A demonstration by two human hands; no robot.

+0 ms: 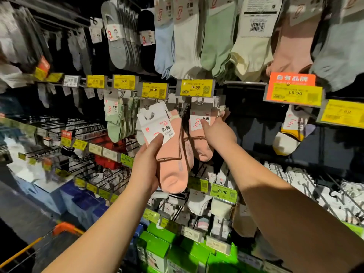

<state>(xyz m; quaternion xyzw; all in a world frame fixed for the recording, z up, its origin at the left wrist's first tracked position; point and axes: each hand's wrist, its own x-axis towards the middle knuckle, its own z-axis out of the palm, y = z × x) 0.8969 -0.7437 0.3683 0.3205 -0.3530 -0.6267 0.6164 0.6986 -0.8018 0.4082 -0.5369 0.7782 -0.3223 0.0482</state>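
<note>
Two packs of salmon-pink ankle socks are in the person's hands in front of a shop's sock rack. The left hand (pixel 146 160) grips the nearer pink sock pack (pixel 173 168) from its left side, with the thumb pressed on the lower edge of its white printed card label (pixel 155 123) and the fingers hidden behind the fabric. This pack is held free of the rack, tilted slightly, with its toes pointing down.

Just to its right, the right hand (pixel 218 133) holds the second pink sock pack (pixel 199 148). The thumb lies on the front of its white card and the fingers curl round behind. That pack's card reaches up to the metal hook directly under a yellow price tag marked 16.90 (pixel 195 87). Whether the card is threaded on the hook cannot be told. The two packs are close side by side, nearly touching.

Pale green socks (pixel 116 125) hang left of the held pack. A white sock with yellow heel and toe (pixel 285 140) hangs well to the right, below an orange sign (pixel 291 78). Bright green boxes (pixel 157 247) stand on the lower shelf, and an orange cart handle (pixel 67 228) shows at lower left.
</note>
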